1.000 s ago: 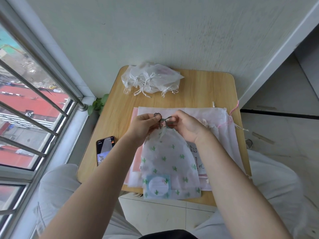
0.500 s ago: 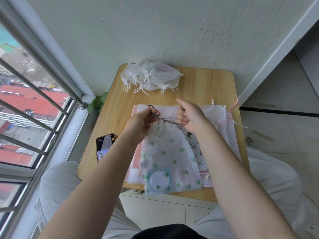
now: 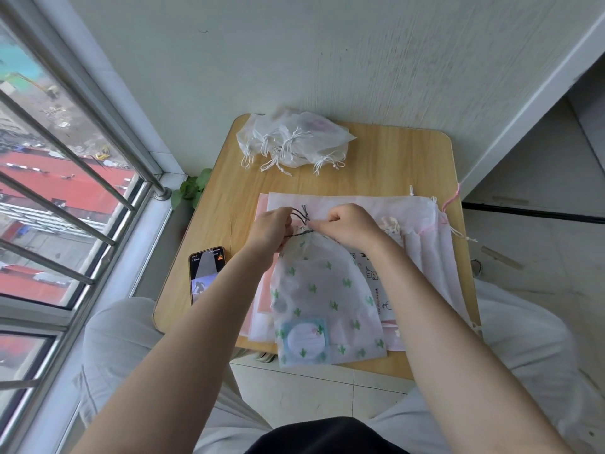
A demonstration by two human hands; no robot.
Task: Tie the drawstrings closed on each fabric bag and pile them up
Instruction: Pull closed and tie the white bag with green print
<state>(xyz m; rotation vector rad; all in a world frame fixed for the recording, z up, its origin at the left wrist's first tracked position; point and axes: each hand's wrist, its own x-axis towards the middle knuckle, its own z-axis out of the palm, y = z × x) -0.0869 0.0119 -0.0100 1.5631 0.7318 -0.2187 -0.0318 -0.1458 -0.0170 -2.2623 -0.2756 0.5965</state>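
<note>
A: Head view, item one?
B: Cactus-print bag [image 3: 322, 296], table [image 3: 399, 158] centre; gathered neck at 12 o'clock.
A: Hands?
B: Left hand [image 3: 271, 229] and right hand [image 3: 352, 224] each pinch the dark drawstring [image 3: 302, 215].
A: Others?
B: Tied white bags [image 3: 291, 142], 11 o'clock; phone [image 3: 206, 273], 9 o'clock.

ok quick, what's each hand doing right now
Left hand: pinching the dark drawstring of the cactus bag.
Right hand: pinching the same drawstring.

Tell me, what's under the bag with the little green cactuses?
Under the cactus bag lies a stack of flat bags, white and pink, one with black doodles, on the wooden table. How many are stacked there is hidden.
</note>
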